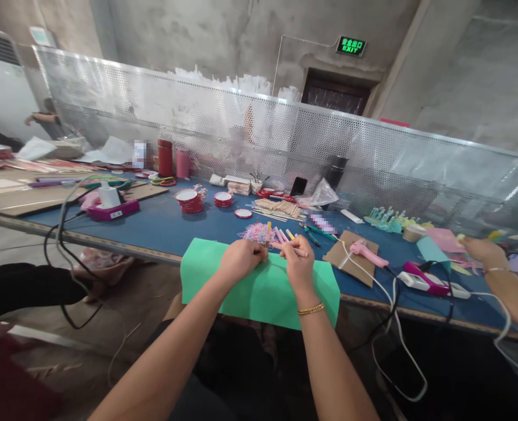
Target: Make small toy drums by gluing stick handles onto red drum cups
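My left hand (240,257) and my right hand (298,261) meet over a green sheet (259,292) that hangs over the front edge of the blue table (162,225). The left hand pinches a small stick with a yellow tip (268,233). The right hand grips a thin pink stick (289,251) that points left toward the other hand. Just beyond the fingers lie several pink and yellow sticks (283,235) and a heap of tiny coloured bands (254,233).
A pink glue gun (366,254) rests on brown cardboard (351,257) at the right, its white cable trailing off the table. Another person's hand (482,251) works at far right. Red round lids (189,200), wooden sticks (279,206) and a perforated metal screen (285,134) stand behind.
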Action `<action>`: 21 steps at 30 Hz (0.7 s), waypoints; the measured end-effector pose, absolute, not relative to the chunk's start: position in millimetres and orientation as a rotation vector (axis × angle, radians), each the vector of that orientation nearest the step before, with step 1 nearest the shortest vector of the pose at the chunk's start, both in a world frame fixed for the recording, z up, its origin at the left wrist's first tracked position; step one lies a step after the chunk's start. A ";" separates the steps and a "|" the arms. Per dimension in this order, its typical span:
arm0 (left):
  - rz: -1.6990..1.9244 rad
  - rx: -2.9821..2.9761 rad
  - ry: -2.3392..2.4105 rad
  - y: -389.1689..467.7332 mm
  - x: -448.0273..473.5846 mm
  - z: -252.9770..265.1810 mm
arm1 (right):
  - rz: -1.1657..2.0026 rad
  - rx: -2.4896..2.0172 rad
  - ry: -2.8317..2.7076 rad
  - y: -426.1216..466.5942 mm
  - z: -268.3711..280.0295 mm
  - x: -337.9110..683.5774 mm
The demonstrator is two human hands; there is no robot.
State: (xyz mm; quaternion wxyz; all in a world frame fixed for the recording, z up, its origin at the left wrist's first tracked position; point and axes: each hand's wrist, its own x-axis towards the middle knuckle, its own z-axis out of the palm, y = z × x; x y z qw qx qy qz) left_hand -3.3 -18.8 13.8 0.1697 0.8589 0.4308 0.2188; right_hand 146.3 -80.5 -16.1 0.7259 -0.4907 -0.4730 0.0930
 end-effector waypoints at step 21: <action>0.624 2.385 1.053 -8.4 -7.7 13.3 | 0.261 -1.060 -1.007 -82.1 -14.7 144.6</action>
